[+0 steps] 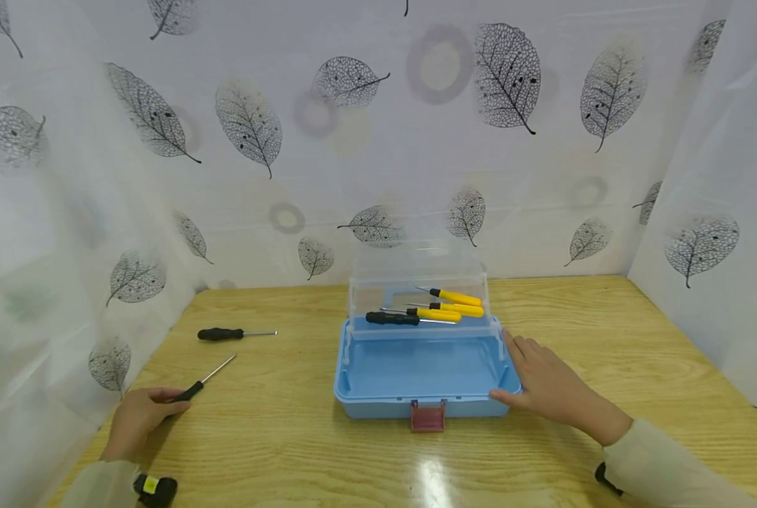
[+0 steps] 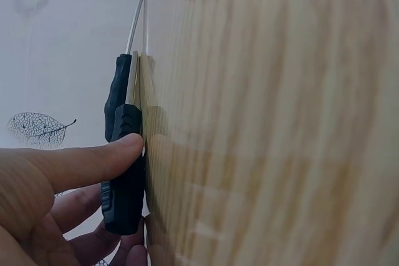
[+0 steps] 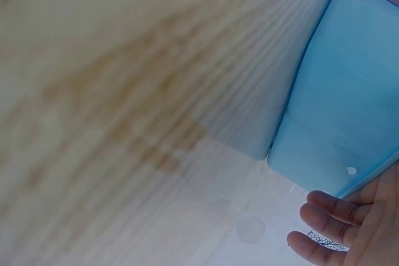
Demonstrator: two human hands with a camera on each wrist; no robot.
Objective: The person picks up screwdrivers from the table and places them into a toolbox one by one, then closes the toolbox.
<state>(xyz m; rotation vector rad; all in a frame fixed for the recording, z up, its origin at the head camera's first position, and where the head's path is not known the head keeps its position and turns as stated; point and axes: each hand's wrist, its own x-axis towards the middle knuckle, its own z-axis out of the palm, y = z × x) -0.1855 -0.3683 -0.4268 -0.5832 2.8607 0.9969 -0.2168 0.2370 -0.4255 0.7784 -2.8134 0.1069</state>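
Observation:
At the table's left side, my left hand (image 1: 135, 418) pinches the black handle of a screwdriver (image 1: 189, 391) between thumb and fingers. Its metal shaft points away and to the right, low over the table. Just beyond it lies a second black-handled screwdriver (image 1: 221, 334), also seen behind the first in the left wrist view. My right hand (image 1: 552, 384) rests against the right side of a light blue toolbox (image 1: 378, 408), thumb at the front corner and fingers along the side. In the right wrist view the fingers (image 3: 330, 216) are loosely extended past the box wall.
The toolbox stands open, with a reddish latch (image 1: 427, 418) at its front. A clear raised tray (image 1: 356, 303) at its back holds yellow-handled screwdrivers (image 1: 457, 296) and a black-handled screwdriver (image 1: 392, 319). Leaf-patterned sheets (image 1: 378, 155) enclose the wooden table (image 1: 276, 451) at back and sides.

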